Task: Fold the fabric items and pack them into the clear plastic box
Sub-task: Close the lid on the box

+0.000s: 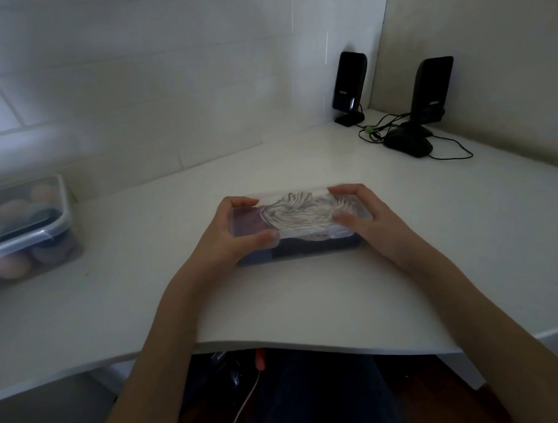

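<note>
Both hands, left hand (235, 231) and right hand (362, 218), are clasping one lidded clear plastic box (301, 224) of fabric mid-desk; two black speakers (348, 81) are standing at two o'clock.

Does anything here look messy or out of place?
Nothing stands out. Both hands, left and right, grip the clear plastic box with fabric packed inside under its lid, sitting square on the desk.
</note>
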`<state>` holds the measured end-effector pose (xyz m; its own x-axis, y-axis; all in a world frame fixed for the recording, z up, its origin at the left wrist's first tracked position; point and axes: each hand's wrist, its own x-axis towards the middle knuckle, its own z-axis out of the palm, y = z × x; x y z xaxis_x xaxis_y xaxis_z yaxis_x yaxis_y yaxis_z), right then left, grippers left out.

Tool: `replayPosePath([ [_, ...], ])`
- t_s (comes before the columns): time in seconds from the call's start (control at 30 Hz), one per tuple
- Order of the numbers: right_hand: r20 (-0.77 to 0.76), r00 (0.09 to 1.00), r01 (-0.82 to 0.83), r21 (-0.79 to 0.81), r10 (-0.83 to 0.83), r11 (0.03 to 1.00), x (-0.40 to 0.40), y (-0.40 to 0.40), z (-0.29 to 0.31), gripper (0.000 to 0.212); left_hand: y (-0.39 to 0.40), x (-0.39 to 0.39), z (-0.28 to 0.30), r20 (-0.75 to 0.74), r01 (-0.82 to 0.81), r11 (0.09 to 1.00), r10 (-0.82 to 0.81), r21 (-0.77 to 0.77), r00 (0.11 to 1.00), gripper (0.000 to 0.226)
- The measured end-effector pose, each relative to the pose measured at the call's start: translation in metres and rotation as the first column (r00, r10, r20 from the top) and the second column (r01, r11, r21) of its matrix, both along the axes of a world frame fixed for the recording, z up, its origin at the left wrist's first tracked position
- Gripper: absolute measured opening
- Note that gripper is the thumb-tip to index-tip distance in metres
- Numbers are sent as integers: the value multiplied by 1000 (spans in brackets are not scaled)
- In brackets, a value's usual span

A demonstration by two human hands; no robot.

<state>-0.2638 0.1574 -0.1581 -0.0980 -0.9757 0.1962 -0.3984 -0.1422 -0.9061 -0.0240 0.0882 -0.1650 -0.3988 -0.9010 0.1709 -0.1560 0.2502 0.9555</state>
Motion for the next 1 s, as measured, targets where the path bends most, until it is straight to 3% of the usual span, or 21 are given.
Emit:
replayPosePath([
  [0.37, 29, 999, -28, -25, 28, 999, -1, -2, -1, 31, 0, -1, -2, 4, 5, 999, -5, -39, 1000, 68],
  [0.6, -55, 996, -76, -21, 75, 997, -6, -1, -4, 58, 2, 5, -1, 93, 35, 994, -25, -99, 995, 77],
  [1.0, -159, 986, -65, -73, 53, 995, -9, -5, -6, 67, 2, 5, -1, 135, -21, 981, 48, -190, 990, 74],
])
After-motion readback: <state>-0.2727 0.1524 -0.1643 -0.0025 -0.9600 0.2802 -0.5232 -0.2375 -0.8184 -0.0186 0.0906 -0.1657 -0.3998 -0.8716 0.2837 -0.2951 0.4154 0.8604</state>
